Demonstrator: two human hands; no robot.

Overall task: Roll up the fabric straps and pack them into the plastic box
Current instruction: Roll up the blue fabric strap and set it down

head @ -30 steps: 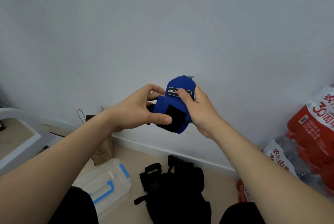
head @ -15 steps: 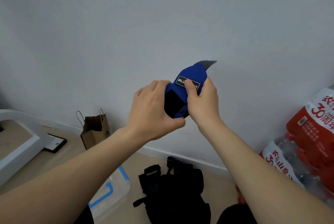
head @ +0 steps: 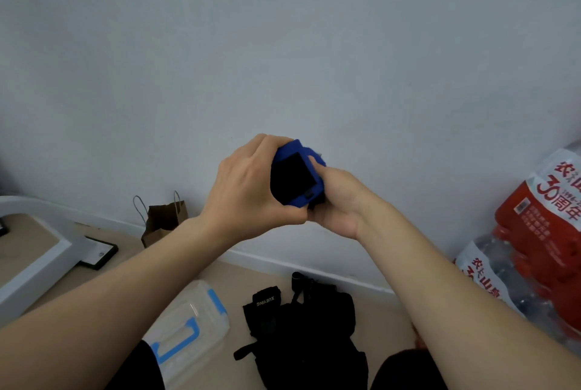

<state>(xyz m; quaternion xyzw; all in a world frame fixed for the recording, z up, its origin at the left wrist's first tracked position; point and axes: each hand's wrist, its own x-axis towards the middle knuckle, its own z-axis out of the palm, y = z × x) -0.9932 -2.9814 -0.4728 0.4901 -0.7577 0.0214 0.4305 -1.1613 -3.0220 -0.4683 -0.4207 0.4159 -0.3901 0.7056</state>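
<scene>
1. The left hand [head: 248,188] wraps the blue strap [head: 295,180] from the left, fingers curled over its far side. It is a tight hold, not a pinch.
2. The right hand [head: 336,210] cups the same roll from the right and below, fingers curled round it, so both hands hold the strap.
3. The strap is rolled into a compact bundle held up in front of the wall, well above the floor, with its black fastener patch facing the camera.
4. The plastic box [head: 201,320] sits on the floor near left, partly behind the left forearm. Can't tell whether its lid is off.
5. The black straps [head: 308,326] lie in a heap just right of the box, not yet rolled.
6. Likely step: closing the roll's end.
7. Risk: the fastener may not be fully pressed, so the roll would spring open once a hand lets go.
8. Risk: if the lid is on, one hand must free it, and a one-hand grip could let the roll loosen or drop.
</scene>
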